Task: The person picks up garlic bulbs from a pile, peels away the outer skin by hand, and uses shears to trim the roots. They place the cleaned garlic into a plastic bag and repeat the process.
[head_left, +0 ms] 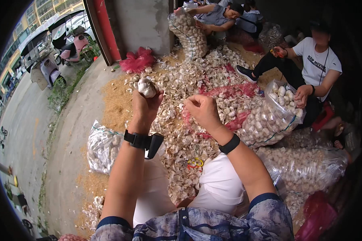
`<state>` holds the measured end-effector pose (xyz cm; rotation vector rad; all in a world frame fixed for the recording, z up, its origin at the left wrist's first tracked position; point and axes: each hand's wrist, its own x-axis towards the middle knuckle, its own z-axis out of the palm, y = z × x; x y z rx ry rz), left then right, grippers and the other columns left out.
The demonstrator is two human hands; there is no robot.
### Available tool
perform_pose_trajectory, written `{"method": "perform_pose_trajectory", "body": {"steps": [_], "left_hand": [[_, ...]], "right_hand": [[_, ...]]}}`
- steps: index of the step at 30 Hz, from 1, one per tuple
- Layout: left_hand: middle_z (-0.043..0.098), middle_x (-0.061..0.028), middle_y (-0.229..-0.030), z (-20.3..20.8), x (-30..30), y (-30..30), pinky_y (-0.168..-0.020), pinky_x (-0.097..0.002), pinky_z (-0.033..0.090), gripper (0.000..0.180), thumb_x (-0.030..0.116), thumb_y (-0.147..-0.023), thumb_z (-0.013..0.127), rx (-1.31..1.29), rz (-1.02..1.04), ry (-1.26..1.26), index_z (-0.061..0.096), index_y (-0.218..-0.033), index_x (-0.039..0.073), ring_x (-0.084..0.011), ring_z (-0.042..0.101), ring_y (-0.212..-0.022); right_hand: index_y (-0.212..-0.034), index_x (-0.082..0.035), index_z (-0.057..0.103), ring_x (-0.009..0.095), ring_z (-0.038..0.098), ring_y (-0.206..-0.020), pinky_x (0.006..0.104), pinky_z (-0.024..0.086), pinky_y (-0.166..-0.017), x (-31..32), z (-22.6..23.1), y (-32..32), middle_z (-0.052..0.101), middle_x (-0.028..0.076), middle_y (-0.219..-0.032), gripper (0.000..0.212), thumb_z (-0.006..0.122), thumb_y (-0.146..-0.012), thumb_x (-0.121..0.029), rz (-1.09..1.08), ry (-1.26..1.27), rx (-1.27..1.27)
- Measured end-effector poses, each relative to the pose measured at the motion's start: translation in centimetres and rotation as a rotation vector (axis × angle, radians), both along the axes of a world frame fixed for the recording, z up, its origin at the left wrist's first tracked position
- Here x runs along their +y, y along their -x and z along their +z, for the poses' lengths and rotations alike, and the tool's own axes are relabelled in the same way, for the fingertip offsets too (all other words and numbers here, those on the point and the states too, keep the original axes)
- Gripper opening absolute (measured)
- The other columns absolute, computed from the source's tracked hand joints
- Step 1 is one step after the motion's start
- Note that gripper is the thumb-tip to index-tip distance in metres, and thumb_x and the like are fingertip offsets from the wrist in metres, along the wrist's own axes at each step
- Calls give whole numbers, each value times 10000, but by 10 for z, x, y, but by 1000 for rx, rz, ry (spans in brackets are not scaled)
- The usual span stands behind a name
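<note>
Bare forearms below rolled blue patterned sleeves (265, 213) — black wrist strap with dangling black device (142, 141) on left, plain black wristband (229, 144) on right — white trousers (219, 186).

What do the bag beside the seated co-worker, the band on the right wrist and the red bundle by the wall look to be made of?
The bag looks like thin clear plastic film: glossy, wrinkled, with garlic bulbs showing through. The wrist band on the right hand seems matte black rubber or silicone; the view leaves that open. The red bundle looks like plastic mesh netting, crumpled and loosely woven.
</note>
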<state>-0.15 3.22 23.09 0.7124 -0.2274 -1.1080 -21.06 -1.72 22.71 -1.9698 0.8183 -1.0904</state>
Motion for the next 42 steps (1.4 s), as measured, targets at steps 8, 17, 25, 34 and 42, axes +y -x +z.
{"method": "perform_pose_trajectory", "body": {"steps": [8, 17, 25, 34, 42], "left_hand": [[648, -96, -935, -21, 76, -77, -466, -198, 400, 278, 307, -984, 560, -245, -193, 2, 611, -1069, 47, -129, 562, -683], [660, -47, -808, -114, 191, -92, -496, -204, 431, 429, 469, -1014, 476, -272, -59, -430, 648, -968, 79, -110, 578, -630], [618, 25, -908, -47, 96, -81, -667, -184, 443, 329, 215, -859, 759, -554, -241, -266, 616, -1101, 43, -44, 534, -747], [662, -55, -920, -57, -16, -24, -521, -207, 433, 457, 526, -978, 515, -222, -440, -125, 637, -1052, 92, -141, 599, -701], [599, 16, -713, -152, -63, 23, -471, -220, 345, 548, 615, -964, 467, -512, -860, -412, 653, -880, 107, -81, 480, -549]], "right_hand": [[-1286, 3, 491, 158, 667, -646, 294, 536, -541, -18, -28, 16, 650, 167, -1111, 393, 557, -903, -50, 14, -184, -101], [-1317, 3, 469, 108, 626, -737, 233, 542, -613, -22, -23, 11, 630, 96, -1087, 410, 585, -949, -136, 141, -575, -128], [-1240, 4, 562, 79, 635, -731, 219, 517, -611, -46, -16, -6, 654, 54, -988, 352, 583, -948, -192, 450, -482, 403], [-1020, -82, 714, 350, 666, -961, 420, 521, -840, -25, -295, 97, 707, 173, -1010, 309, 660, -770, -256, 435, -424, 962], [-1401, -75, 436, 251, 659, -982, 368, 551, -807, -6, -287, 47, 541, 148, -1321, 610, 509, -977, -508, 398, -1252, -91]]}}
